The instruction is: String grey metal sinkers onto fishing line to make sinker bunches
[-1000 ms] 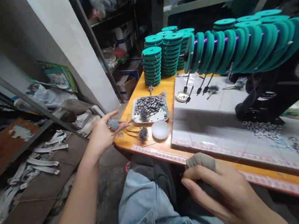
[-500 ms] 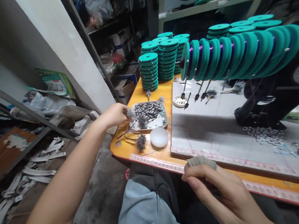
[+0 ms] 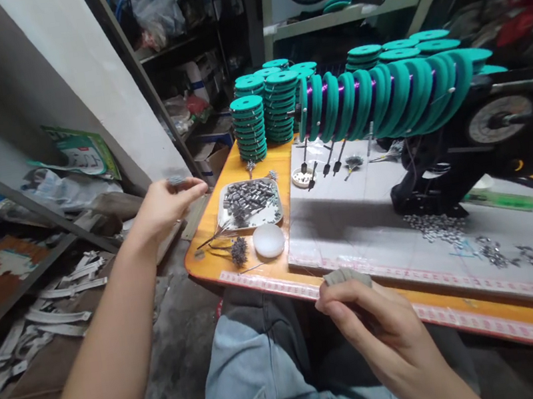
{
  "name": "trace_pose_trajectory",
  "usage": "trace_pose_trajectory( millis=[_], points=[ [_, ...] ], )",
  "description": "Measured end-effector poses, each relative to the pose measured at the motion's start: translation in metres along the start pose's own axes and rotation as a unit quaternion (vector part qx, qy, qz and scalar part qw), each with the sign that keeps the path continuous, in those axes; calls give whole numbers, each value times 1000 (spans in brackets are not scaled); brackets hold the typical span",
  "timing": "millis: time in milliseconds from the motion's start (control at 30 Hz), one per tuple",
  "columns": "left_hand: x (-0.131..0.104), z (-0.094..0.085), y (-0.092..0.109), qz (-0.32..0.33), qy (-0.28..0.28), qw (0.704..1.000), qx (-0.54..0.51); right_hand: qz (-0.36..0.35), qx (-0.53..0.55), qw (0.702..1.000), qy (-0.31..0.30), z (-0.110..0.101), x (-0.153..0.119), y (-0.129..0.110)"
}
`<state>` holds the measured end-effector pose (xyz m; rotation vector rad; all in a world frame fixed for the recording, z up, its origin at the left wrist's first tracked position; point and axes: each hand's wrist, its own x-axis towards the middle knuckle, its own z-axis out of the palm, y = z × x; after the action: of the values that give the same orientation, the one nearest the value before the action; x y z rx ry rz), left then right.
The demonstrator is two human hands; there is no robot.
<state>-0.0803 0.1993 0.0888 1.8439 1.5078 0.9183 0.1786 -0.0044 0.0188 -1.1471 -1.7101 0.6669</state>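
My left hand [image 3: 166,205] hovers over the floor just left of the table corner, its thumb and fingertips pressed together. Whatever may be between them is too small to see. A grey wrap covers one of its fingers. Nearest to it is a white tray [image 3: 277,217] of small dark metal cylinders [image 3: 250,195]. My right hand [image 3: 380,326] is closed in a pinch above my lap by the table's front edge, with a grey-green wrap [image 3: 346,275] round its index finger. What it pinches is hidden. A round white lid-like disc [image 3: 268,241] and a dark bristly bundle [image 3: 239,252] lie before the tray.
Green spools in stacks [image 3: 250,128] stand at the back. A row of green spools with purple thread [image 3: 382,100] hangs on a black machine [image 3: 426,184]. Small shiny metal pieces [image 3: 435,228] lie on the grey board [image 3: 353,233]. A white pillar [image 3: 87,86] rises behind my left hand.
My left hand has moved left, away from the tray, and its fingers have straightened. My right hand keeps its pinch at nearly the same place. The view has turned slightly right.
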Motion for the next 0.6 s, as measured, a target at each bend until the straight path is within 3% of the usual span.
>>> trace_pose_trajectory(
  millis=[33,133,233,367,500,600],
  points=[
    [-19,4,3,-13,32,994,-104,-4,3,1000,2,0,-1,-1],
    [-85,34,15,-59,5,933,-355,-34,-2,999,9,2,-1,-5],
    [-139,72,22,-146,-74,869,-468,-69,-15,997,11,3,-1,-10],
    [-172,101,23,-223,-102,810,-532,-76,-21,997,7,3,-3,-16],
    [-184,106,22,-236,-97,800,-543,-64,-16,998,-22,1,-5,-19],
    [-192,106,22,-207,-79,833,-508,-57,-11,997,-42,-1,-6,-20]
  ],
)
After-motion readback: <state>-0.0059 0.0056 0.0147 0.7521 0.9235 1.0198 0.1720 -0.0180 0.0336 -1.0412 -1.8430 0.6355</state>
